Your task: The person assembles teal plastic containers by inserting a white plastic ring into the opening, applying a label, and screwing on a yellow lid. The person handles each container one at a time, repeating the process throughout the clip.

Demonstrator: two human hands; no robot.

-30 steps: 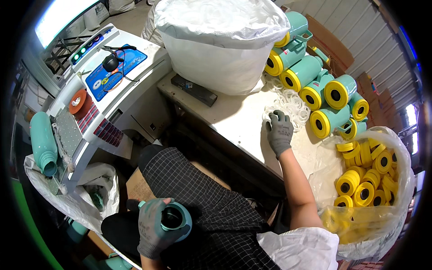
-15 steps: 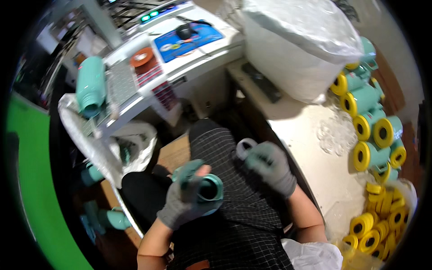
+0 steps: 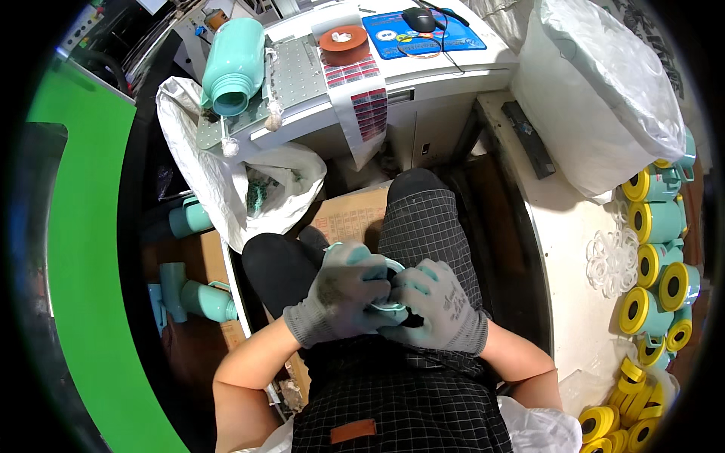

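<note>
A teal bottle (image 3: 390, 307) is sitting at the person's lap (image 3: 432, 226), its mouth facing up between the two gloved hands, probably so the legs are steadying it and the opening is staying in easy view. The left hand (image 3: 349, 291) is holding the bottle's left side, fingers bent over the rim. The right hand (image 3: 439, 308) is lying curled against the opposite side of the mouth, fingers nearly folded; whether it is pinching something small there is hidden, so I cannot tell.

To the right, a loose heap of white rings (image 3: 612, 263) is lying on the table (image 3: 563, 260), apparently spread there so single rings are being kept within the right arm's reach. Beyond it, teal bottles with yellow lids (image 3: 657, 226) are lying stacked on their sides, lids facing the person, likely to save room. Nearer, more yellow lids (image 3: 627, 411) are lying piled together, while a white sack (image 3: 596, 98) is standing at the far end.

On the left, an open bottle (image 3: 234, 66) is resting on its side on the machine's bench, mouth toward the person, and other teal bottles (image 3: 208, 300) are lying lower down.
</note>
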